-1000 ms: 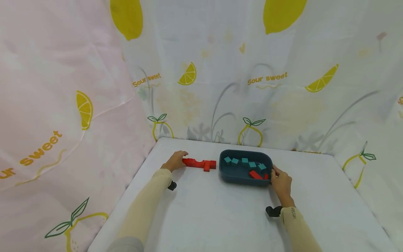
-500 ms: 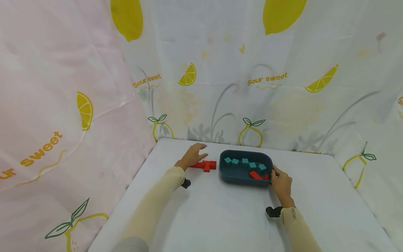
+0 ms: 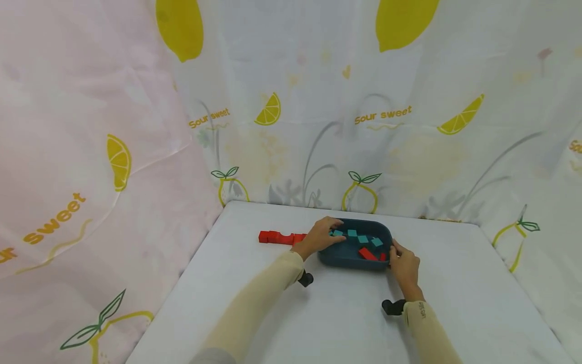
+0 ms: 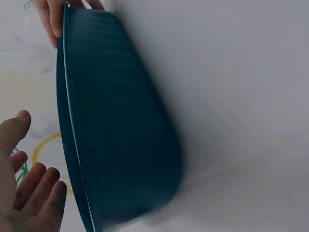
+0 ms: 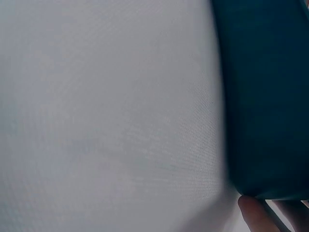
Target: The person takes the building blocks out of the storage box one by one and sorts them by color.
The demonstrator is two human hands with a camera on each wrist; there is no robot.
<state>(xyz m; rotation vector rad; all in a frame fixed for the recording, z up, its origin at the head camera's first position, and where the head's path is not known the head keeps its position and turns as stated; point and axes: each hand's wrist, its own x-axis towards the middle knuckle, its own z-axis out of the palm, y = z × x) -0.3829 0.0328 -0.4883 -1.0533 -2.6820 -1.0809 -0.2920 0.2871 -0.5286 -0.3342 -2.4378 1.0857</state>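
Note:
A dark teal tray (image 3: pixel 352 264) stands on the table, seen from its side in the left wrist view. Above its left end hovers my left hand (image 3: pixel 318 236), thumb and fingers spread and nothing held. My right hand (image 3: pixel 405 265) grips the tray's right end, fingers at the rim. Inside lie several small teal blocks (image 3: pixel 362 239), a longer red block (image 3: pixel 367 254) and a small red piece (image 3: pixel 383 257). Left of the tray a row of red blocks (image 3: pixel 275 237) lies on the table, its right part hidden behind my left hand.
The white table (image 3: pixel 345 323) reaches to a lemon-printed cloth (image 3: pixel 300 151) at the back and another pinkish stretch of cloth (image 3: pixel 150 212) on the left. A dark wrist device (image 3: pixel 305 278) sticks out below the left wrist.
My left hand has left the far-left end of the red row and moved right, over the tray's left end. The right hand keeps its grip; the tray and blocks stay put.

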